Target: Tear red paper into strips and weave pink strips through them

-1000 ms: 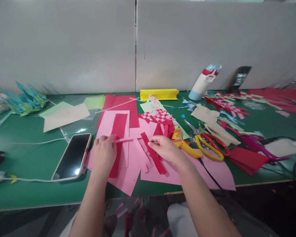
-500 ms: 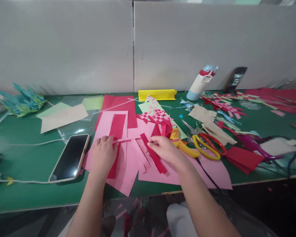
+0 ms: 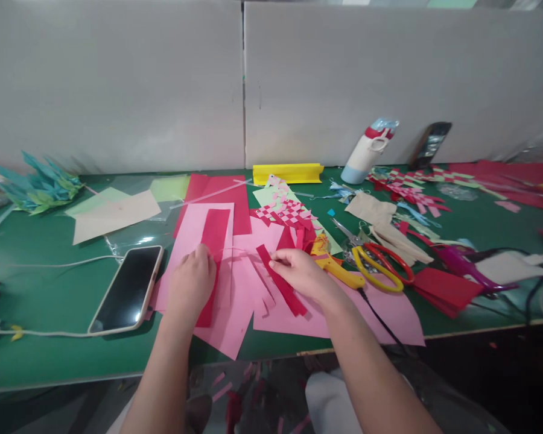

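Observation:
My left hand [image 3: 192, 277] is closed over the left edge of a long red paper strip [image 3: 217, 232], with a thin pink strip [image 3: 236, 249] reaching from its fingertips toward the right. My right hand [image 3: 294, 270] has its thumb and fingers pinched together at a short red strip [image 3: 276, 274]; whether it grips that strip or the pink one is hard to tell. Beneath both hands lie pink paper sheets [image 3: 235, 331]. Beyond my right hand is a red-and-pink woven paper piece [image 3: 289, 212].
A phone [image 3: 127, 290] lies left of my left arm. Right of my right hand are a yellow glue gun [image 3: 341, 271] and scissors [image 3: 377, 274]. A bottle [image 3: 368, 154] and a dark phone [image 3: 431, 144] stand near the grey panel [image 3: 344, 72].
The thin pink strip between my hands now appears narrower, as if turned on edge. My left hand's fingers have curled in more. My right hand has barely moved.

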A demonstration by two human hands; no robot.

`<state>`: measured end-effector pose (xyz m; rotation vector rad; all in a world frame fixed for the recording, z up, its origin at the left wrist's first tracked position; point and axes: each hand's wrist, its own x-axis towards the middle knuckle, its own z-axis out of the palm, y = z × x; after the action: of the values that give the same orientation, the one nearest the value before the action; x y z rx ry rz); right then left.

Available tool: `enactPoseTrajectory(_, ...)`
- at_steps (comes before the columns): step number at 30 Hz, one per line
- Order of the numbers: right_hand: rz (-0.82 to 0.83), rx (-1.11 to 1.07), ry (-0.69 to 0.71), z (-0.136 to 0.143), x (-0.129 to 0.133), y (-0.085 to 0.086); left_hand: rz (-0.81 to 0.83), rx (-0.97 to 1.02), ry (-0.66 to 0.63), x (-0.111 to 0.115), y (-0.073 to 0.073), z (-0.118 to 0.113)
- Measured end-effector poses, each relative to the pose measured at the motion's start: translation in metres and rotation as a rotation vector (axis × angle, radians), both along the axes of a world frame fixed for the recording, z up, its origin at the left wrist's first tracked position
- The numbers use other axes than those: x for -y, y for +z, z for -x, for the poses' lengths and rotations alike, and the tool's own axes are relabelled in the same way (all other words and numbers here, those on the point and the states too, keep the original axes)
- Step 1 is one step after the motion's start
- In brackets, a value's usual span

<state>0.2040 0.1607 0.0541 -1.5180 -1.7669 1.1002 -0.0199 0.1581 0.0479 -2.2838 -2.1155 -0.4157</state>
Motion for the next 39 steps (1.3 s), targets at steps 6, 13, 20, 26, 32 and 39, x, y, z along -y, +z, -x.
enactPoseTrajectory(6, 0.028, 0.012, 0.002, 0.004, 0.001, 0.006, 0.026, 0.495, 0.113, 0.001, 0.007, 0.001)
enactPoseTrajectory(13, 0.068, -0.1, -0.064, 0.008, -0.001, 0.0, 0.173, 0.955, 0.144, -0.003, 0.0, 0.006)
enactPoseTrajectory(20, 0.094, -0.308, -0.152, 0.014, -0.004, -0.006, 0.226, 1.181, 0.123, -0.002, -0.001, 0.005)
enactPoseTrajectory(26, 0.109, -0.413, -0.221, 0.014, -0.006, -0.006, 0.261, 1.338, 0.148, -0.001, 0.005, 0.002)
enactPoseTrajectory(32, -0.133, -0.382, -0.201, 0.015, -0.004, -0.005, 0.252, 1.536, 0.224, -0.002, 0.009, -0.003)
enactPoseTrajectory(39, -0.194, -0.298, -0.082, 0.018, -0.002, -0.003, 0.267, 1.444, 0.216, -0.001, 0.006, 0.0)
